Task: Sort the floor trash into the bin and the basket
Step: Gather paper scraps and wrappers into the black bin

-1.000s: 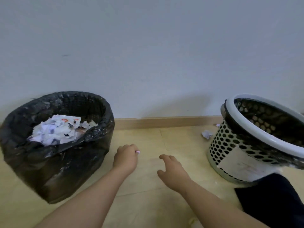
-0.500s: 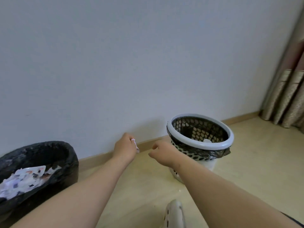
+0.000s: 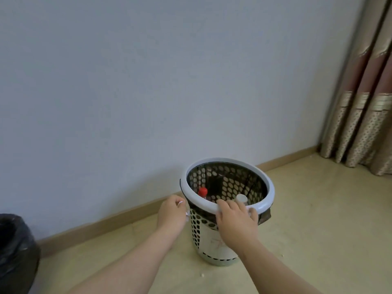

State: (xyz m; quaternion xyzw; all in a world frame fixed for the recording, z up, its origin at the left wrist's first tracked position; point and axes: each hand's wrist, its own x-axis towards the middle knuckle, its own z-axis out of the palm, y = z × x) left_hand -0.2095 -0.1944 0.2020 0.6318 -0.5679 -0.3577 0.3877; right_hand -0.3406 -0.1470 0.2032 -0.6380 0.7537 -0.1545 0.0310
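A white perforated basket (image 3: 267,188) with a black liner stands on the floor by the wall. Inside it I see a red-capped bottle (image 3: 203,192) and a white cap (image 3: 241,198). My right hand (image 3: 236,222) lies over the near rim, fingers curled onto it and thumb against the outside. My left hand (image 3: 172,215) is just left of the basket, level with the rim, fingers curled around a small white scrap (image 3: 187,213) that is mostly hidden. The black bag-lined bin (image 3: 16,249) shows only partly at the far left edge.
A wooden baseboard (image 3: 106,221) runs along the white wall behind the basket. Patterned curtains (image 3: 364,115) hang to the floor at the far right. Small pale crumbs (image 3: 202,280) lie on the beige floor in front of the basket.
The view has swung right, so the basket is central and the black bin is at the left edge. My right hand has reached the basket rim; my left hand with the scrap has come beside it.
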